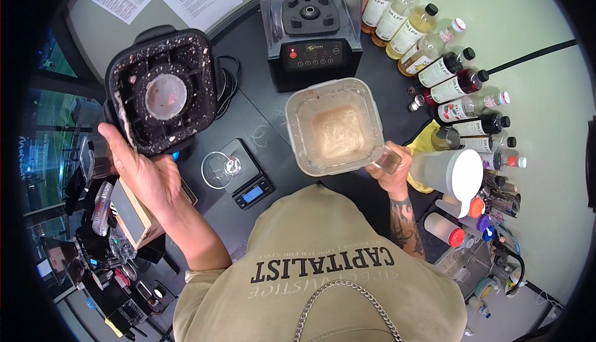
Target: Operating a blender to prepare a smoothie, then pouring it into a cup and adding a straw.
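Note:
My left hand (151, 176) holds up the black blender lid (201, 95), its underside facing me. Pale splashes and bits cling to the lid, and a translucent round cap (165, 96) sits at its centre. With my right hand (396, 174) I grip the handle of a clear square blender jar (372, 109). Inside the open jar is a frothy beige liquid (342, 132). Beyond the jar stands the blender base (312, 60), its drive socket bare and a red light lit. Between my hands, a clear cup (216, 169) rests on a digital scale (253, 183).
Several syrup bottles (409, 32) line the wall at right. Nearer are a yellow cloth (423, 139), a white-lidded pitcher (433, 172) and a red-capped squeeze bottle (440, 228). A wooden box (139, 211) and stacked plastic cups (101, 207) stand at left. A black cable (233, 81) lies behind the lid.

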### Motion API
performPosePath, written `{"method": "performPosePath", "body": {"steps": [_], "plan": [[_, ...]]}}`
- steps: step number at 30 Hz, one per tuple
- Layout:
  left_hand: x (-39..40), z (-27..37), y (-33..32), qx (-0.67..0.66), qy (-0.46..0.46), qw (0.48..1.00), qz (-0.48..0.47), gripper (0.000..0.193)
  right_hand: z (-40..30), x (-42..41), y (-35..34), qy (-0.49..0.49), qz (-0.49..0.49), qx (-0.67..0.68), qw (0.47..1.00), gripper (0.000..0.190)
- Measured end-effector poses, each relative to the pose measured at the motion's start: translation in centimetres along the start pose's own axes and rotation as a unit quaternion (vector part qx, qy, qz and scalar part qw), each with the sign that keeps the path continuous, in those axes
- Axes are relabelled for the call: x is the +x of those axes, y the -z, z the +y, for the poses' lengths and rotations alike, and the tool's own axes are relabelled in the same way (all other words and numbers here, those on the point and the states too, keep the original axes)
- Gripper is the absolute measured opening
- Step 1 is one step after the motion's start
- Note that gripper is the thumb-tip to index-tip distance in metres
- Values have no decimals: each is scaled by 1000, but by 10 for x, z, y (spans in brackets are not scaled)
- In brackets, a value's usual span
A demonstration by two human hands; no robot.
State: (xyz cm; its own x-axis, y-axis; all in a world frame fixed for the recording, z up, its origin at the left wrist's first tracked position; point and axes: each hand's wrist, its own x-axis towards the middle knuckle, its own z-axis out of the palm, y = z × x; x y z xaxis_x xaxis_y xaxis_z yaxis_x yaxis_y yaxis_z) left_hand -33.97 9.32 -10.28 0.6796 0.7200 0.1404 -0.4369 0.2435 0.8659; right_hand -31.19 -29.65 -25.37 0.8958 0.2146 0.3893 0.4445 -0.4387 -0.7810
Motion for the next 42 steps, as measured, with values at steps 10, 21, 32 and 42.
{"method": "performPosePath", "body": {"steps": [10, 21, 32, 42], "plan": [[-5, -3, -2, 16, 8, 1000, 21, 58, 7, -5, 12, 13, -21, 17, 1000, 45], [-18, 11, 10, -34, -4, 999, -6, 52, 3, 9, 8, 5, -54, 15, 998, 47], [-44, 75, 121, -123, 17, 991, -40, 55, -41, 27, -7, -30, -45, 75, 996, 41], [-69, 96, 268, -293, 74, 950, -72, 53, -133, 28, -53, 5, -171, -110, 979, 37]]}}
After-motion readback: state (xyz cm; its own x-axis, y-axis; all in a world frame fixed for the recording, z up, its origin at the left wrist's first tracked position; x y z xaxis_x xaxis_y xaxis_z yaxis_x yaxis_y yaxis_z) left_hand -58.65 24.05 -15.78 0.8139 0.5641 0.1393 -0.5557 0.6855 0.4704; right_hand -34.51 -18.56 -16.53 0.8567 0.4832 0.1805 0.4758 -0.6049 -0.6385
